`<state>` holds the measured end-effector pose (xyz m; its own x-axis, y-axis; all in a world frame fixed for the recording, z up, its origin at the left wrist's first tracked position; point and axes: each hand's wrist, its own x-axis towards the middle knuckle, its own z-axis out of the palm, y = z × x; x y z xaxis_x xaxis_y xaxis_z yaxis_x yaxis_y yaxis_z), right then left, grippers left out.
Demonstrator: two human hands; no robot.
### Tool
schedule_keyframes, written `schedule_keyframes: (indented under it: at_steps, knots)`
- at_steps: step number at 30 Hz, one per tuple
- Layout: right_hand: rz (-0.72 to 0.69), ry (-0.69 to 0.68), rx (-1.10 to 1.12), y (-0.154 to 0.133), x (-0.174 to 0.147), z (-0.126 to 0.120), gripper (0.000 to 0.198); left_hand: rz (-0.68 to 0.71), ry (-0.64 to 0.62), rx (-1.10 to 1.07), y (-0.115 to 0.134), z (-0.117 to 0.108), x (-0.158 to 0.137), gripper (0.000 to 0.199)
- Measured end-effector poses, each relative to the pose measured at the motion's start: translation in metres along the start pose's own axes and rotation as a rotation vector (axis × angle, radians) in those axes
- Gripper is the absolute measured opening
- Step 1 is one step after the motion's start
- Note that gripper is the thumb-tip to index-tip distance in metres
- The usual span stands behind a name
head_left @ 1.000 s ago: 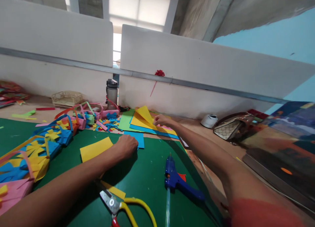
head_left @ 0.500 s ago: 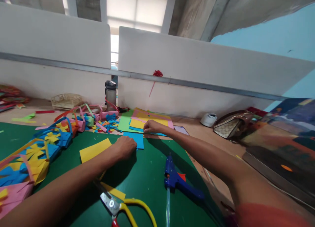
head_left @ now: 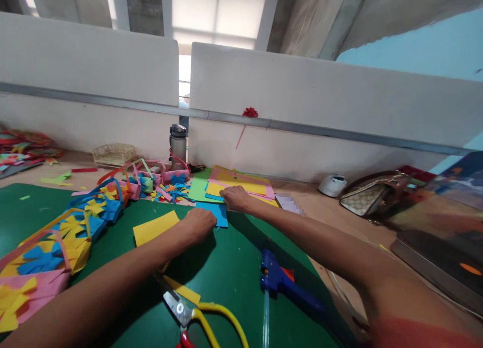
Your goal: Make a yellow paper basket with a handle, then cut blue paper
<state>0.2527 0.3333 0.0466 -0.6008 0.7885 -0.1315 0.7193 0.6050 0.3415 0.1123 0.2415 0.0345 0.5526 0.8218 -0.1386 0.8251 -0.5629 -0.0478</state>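
Observation:
My left hand [head_left: 202, 224] is closed at the left side of a blue paper sheet [head_left: 219, 218], its fingertips hidden beneath the knuckles. Just beyond it, my right hand [head_left: 236, 198] is curled shut over the near edge of a stack of coloured sheets, close to the blue sheet's far right corner. What its fingers press on is hidden. A yellow sheet [head_left: 156, 228] lies left of my left wrist. Below my arms are scissors [head_left: 184, 312] with yellow handles, touching a yellow paper strip [head_left: 183, 291], and a blue glue gun [head_left: 281, 277] with a clear stick.
Paper baskets with flowers [head_left: 71, 227] line the left side of the green mat [head_left: 234, 282]. Paper scraps [head_left: 173, 192], a grey bottle [head_left: 178, 149] and a wire basket [head_left: 114, 155] stand behind. A handbag [head_left: 364, 199] and a white object [head_left: 332, 185] sit at the right.
My right hand has shifted slightly left and nearer, towards the blue sheet's corner. My left hand stays at the blue sheet. The whole view has turned a little left.

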Motion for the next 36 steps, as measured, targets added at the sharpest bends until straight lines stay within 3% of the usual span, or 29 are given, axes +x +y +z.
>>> schedule_keyframes:
  at_steps: [3,9,18,22,27,36]
  knots:
    - [0.002,-0.039,-0.001,0.005,-0.003,-0.003,0.025,-0.049,-0.001,0.036,-0.006,-0.001,0.002,0.017]
    - [-0.133,-0.081,0.02,0.007,-0.016,-0.011,0.015,-0.078,0.001,0.067,-0.017,-0.005,0.0,0.02]
    - [-0.374,-0.052,-0.04,-0.02,-0.047,-0.009,0.022,-0.097,0.007,0.054,-0.021,-0.008,-0.001,0.032]
    - [-0.316,-0.031,-0.035,-0.023,-0.045,-0.004,0.02,-0.111,0.018,0.047,-0.018,-0.005,0.001,0.037]
    - [-0.152,0.016,0.0,-0.016,-0.041,-0.004,0.026,-0.154,0.029,0.052,-0.02,-0.003,0.005,0.026]
    - [-0.084,-0.034,0.057,-0.029,-0.053,-0.002,0.024,-0.126,0.026,0.042,-0.019,-0.011,-0.002,0.027]
